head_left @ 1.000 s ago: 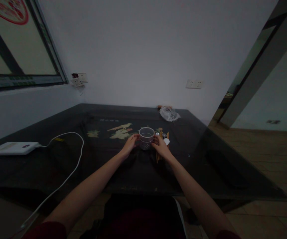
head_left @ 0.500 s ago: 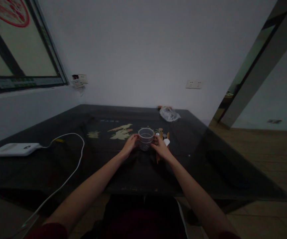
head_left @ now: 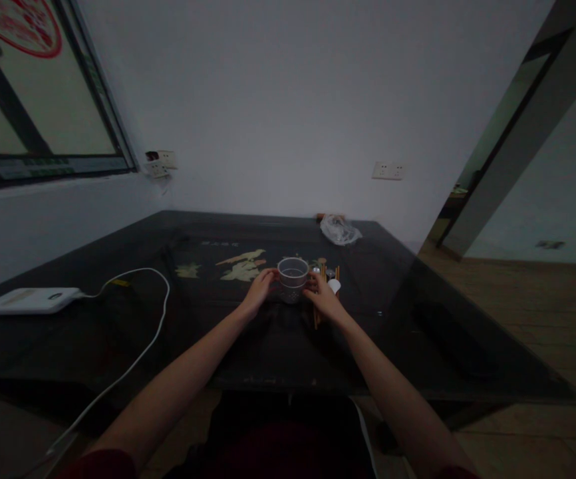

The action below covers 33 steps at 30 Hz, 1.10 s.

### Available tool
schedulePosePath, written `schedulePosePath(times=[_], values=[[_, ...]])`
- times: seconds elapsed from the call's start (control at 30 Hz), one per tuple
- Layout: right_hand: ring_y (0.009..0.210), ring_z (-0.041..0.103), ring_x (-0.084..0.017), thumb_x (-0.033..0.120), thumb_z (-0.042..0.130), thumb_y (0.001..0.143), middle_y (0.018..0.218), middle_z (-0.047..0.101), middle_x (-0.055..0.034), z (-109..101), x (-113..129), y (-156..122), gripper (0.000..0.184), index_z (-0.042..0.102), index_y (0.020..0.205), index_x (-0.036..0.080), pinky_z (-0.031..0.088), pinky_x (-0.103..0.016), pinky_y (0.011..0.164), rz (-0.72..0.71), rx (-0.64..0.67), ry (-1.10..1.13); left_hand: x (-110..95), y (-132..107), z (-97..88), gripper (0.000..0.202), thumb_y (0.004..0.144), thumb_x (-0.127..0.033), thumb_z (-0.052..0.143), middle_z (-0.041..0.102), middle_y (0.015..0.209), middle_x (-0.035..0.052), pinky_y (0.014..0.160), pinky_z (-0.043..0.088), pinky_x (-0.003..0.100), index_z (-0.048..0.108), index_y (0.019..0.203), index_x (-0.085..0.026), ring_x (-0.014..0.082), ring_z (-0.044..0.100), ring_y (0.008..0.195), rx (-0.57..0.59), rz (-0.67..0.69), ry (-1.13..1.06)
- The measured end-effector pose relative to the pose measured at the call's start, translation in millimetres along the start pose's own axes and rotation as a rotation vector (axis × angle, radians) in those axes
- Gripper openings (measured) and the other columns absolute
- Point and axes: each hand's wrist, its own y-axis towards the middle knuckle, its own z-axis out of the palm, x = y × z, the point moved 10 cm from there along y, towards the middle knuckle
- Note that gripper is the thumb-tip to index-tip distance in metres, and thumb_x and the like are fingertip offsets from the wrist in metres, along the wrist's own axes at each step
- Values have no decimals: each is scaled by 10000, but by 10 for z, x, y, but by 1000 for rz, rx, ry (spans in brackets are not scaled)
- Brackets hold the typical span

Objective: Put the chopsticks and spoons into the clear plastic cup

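Note:
A grey, round utensil holder with small holes in its lower wall (head_left: 292, 290) stands upright in front of me on the dark table (head_left: 278, 346). My left hand (head_left: 261, 291) grips its left side, fingers closed against the wall. From the right, my right hand (head_left: 322, 293) holds the opposite side with thumb and fingers. Chopsticks (head_left: 316, 317) lie beside the holder, partly hidden under my right hand. A white spoon (head_left: 334, 286) is just right of that hand, among the chopsticks.
A crumpled clear plastic bag (head_left: 340, 230) lies at the table's back edge. On the left is a white power bank (head_left: 32, 301) with a white cable (head_left: 161, 313) curving off the front edge. A dark long object (head_left: 455, 339) rests on the right.

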Motion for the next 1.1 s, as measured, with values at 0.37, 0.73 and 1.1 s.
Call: schedulePosePath(times=[0.37, 0.73, 1.1], values=[[882, 620, -163, 126, 601, 680, 916, 612, -26, -41, -10, 31, 465, 489, 1123, 218, 505, -349, 825, 2, -10, 14, -206, -12, -96, 211, 841, -296, 480, 660, 993, 85, 736, 489, 273, 589, 971, -170, 185, 620, 933, -56, 51, 16], [912, 612, -181, 148, 584, 687, 962, 609, -48, -68, -29, 45, 467, 488, 1139, 213, 490, -370, 847, 1, -17, 3, -319, -58, -130, 194, 815, -278, 497, 644, 871, 61, 659, 470, 245, 596, 924, -152, 153, 609, 782, -95, 94, 23], [849, 606, -173, 147, 570, 677, 966, 605, -49, -202, 65, 32, 470, 510, 1140, 202, 492, -354, 812, -39, -104, -108, -524, -139, -152, 292, 814, -452, 509, 585, 683, 11, 568, 432, 235, 561, 856, -167, 123, 560, 598, -129, 198, 1]])
